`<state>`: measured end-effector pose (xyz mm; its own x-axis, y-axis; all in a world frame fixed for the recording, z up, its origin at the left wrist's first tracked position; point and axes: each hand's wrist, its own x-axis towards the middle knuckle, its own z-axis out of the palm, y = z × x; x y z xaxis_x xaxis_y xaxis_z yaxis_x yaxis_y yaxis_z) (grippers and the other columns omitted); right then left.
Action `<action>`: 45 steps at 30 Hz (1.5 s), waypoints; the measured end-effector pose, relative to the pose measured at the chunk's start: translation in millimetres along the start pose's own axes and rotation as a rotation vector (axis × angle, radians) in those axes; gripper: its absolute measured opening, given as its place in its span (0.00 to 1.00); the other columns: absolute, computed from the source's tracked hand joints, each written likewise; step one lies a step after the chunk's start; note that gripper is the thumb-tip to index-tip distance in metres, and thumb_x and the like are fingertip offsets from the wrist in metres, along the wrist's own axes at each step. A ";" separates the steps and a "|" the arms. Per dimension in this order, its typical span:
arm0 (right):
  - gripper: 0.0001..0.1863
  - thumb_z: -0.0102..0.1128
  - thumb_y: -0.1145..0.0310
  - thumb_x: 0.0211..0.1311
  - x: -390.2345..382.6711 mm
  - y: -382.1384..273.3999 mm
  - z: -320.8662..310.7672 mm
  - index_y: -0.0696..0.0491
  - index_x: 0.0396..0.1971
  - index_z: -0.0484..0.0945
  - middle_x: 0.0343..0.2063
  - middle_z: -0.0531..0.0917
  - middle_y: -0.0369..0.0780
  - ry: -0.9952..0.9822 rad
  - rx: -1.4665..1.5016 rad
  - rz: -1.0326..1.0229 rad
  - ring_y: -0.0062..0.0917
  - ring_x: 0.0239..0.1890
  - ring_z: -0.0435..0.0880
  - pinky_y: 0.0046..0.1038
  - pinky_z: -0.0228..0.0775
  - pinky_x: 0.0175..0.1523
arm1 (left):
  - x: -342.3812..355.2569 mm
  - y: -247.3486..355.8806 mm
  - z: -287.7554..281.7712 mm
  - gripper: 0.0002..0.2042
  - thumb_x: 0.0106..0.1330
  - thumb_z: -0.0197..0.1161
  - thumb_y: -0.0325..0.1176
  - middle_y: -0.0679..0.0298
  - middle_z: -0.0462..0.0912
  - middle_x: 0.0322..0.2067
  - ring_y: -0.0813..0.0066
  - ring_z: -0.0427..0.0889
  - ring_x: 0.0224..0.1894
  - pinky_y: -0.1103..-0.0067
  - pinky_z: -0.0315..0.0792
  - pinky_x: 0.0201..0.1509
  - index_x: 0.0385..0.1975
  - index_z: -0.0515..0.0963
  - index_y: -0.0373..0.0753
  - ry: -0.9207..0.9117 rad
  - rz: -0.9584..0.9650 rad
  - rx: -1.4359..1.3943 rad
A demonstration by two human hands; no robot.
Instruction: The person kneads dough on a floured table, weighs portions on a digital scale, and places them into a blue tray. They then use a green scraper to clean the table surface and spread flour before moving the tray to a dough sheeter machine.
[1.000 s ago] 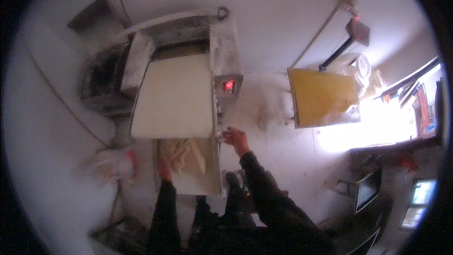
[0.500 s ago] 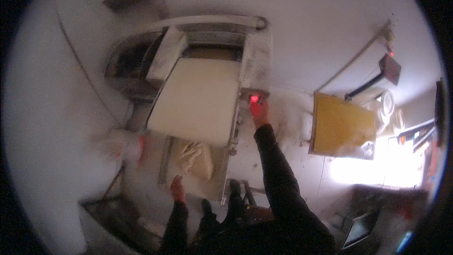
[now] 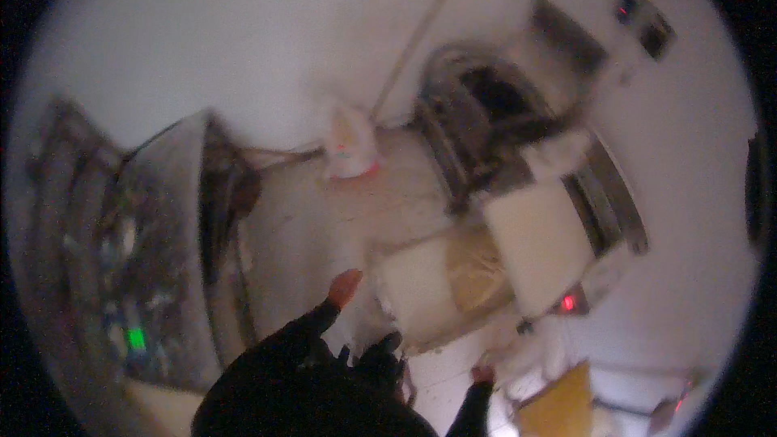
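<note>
A dough-rolling machine (image 3: 600,279) stands to the right, dusted pale, with a cream sloped board (image 3: 538,235) and a red light at its near corner. Below the slope, a tan, creased piece of what looks like dough (image 3: 476,271) lies on a pale tray (image 3: 414,287). My left hand (image 3: 346,286) hangs over the floor, apart from the tray's left end. Past the tray's near edge is my right hand (image 3: 483,373), away from the machine and touching nothing I can see. Motion smears the fingers of both hands.
A white sack (image 3: 350,146) with red at its base stands by the wall. At the left is a large grey cabinet or bin (image 3: 190,186), with a green light in front of it. A yellow board (image 3: 558,406) stands at the lower right.
My view has swung left, so the machine now sits at the right. My right hand has come away from the machine's red-lit switch. My left hand has moved outward from the tray.
</note>
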<state>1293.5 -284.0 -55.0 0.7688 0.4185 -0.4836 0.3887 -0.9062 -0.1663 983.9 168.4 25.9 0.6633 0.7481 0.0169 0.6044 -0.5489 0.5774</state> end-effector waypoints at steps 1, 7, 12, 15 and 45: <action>0.18 0.51 0.52 0.48 -27.8 1.3 21.3 0.50 0.33 0.76 0.38 0.77 0.43 -0.028 -0.091 0.052 0.38 0.37 0.77 0.41 0.68 0.44 | -14.3 -28.5 -1.3 0.17 0.64 0.48 0.35 0.59 0.71 0.51 0.62 0.70 0.52 0.68 0.64 0.54 0.52 0.68 0.44 0.075 0.015 0.001; 0.14 0.51 0.48 0.47 -42.1 -154.7 56.7 0.43 0.25 0.75 0.34 0.78 0.36 -0.271 -0.001 -0.015 0.31 0.34 0.76 0.38 0.67 0.43 | -22.8 -131.9 -15.5 0.10 0.59 0.51 0.33 0.58 0.76 0.38 0.60 0.73 0.42 0.65 0.68 0.44 0.39 0.74 0.43 0.363 -0.128 -0.450; 0.14 0.52 0.51 0.47 -28.9 -344.6 42.7 0.43 0.28 0.76 0.36 0.78 0.35 -0.460 0.079 -0.327 0.29 0.36 0.77 0.38 0.68 0.41 | -79.6 -254.6 -69.8 0.10 0.58 0.52 0.35 0.57 0.75 0.39 0.60 0.73 0.41 0.66 0.69 0.41 0.36 0.73 0.40 0.717 -0.371 -0.672; 0.13 0.53 0.52 0.47 -26.3 -419.4 45.5 0.43 0.29 0.76 0.37 0.78 0.35 -0.546 0.048 -0.457 0.28 0.37 0.77 0.38 0.70 0.39 | -137.3 -304.5 -124.2 0.10 0.60 0.50 0.36 0.56 0.73 0.41 0.60 0.72 0.43 0.66 0.69 0.43 0.38 0.72 0.39 0.790 -0.331 -0.766; 0.21 0.46 0.62 0.58 -258.2 -943.7 223.6 0.55 0.50 0.70 0.52 0.71 0.46 -0.183 -0.051 -1.947 0.38 0.54 0.69 0.37 0.63 0.53 | -379.7 -449.7 -429.2 0.14 0.58 0.57 0.37 0.55 0.78 0.38 0.60 0.78 0.38 0.71 0.73 0.40 0.39 0.74 0.35 1.364 -1.354 -0.204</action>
<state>614.7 449.7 34.7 -0.7080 0.6681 0.2289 0.5170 0.7112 -0.4763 270.8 291.2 110.3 -0.9287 0.3704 0.0148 0.2224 0.5249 0.8216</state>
